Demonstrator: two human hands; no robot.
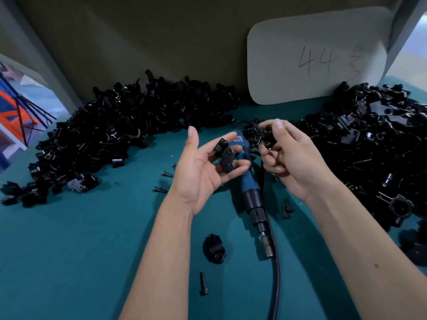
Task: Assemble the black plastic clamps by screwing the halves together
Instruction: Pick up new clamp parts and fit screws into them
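Near: screw [202, 284], clamp half [213, 248] on table [80, 250]. Mid: driver [250, 192] lying w/ cable. L hand [198, 172] palm up, fingers half-curled, holding clamp part [226, 155]. R hand [288, 158] curled, pinching small black pcs [269, 137]. Far: parts piles L [120, 125] & R [369, 146]; card [316, 54] marked 44.

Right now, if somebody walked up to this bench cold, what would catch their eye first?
Probably the two big heaps of black plastic parts, one at the left and one at the right of the teal table. Next, the left hand in the middle, holding a black clamp piece above a blue electric screwdriver. Behind, a white card marked 44 leans on the wall.
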